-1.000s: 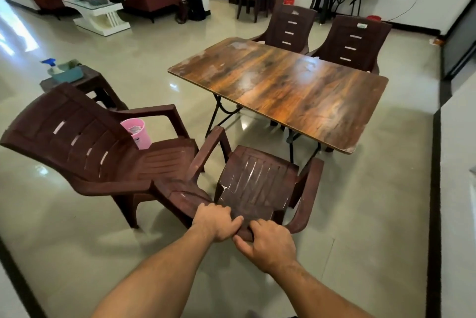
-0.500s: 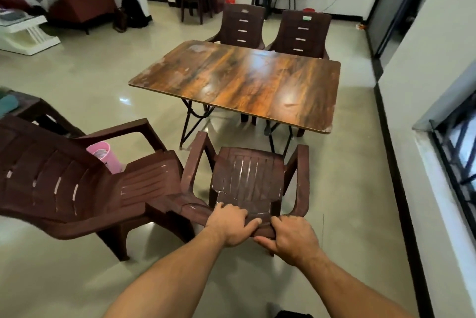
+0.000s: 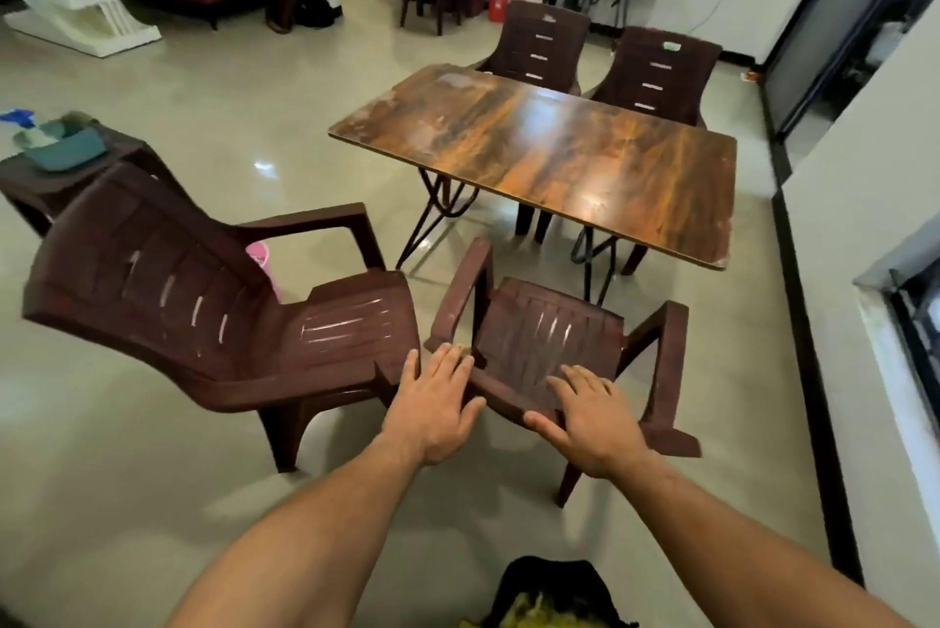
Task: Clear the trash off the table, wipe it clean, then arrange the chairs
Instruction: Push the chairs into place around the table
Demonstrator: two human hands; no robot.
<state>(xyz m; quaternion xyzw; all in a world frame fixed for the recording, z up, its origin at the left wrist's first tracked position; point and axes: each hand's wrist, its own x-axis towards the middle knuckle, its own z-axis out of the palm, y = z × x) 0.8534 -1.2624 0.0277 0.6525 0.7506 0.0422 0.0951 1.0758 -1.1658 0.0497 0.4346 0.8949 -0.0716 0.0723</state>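
The near chair (image 3: 552, 337) stands facing the counter (image 3: 559, 144), just short of its edge. Left hand (image 3: 437, 406) and right hand (image 3: 595, 424) lie flat over its backrest top, each grip wide with fingers straight, apparently touching the rim; blur limits certainty.

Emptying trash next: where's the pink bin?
Head view, left of centre: pink bin behind the left chair, seen through its armrest gap, left of the table.
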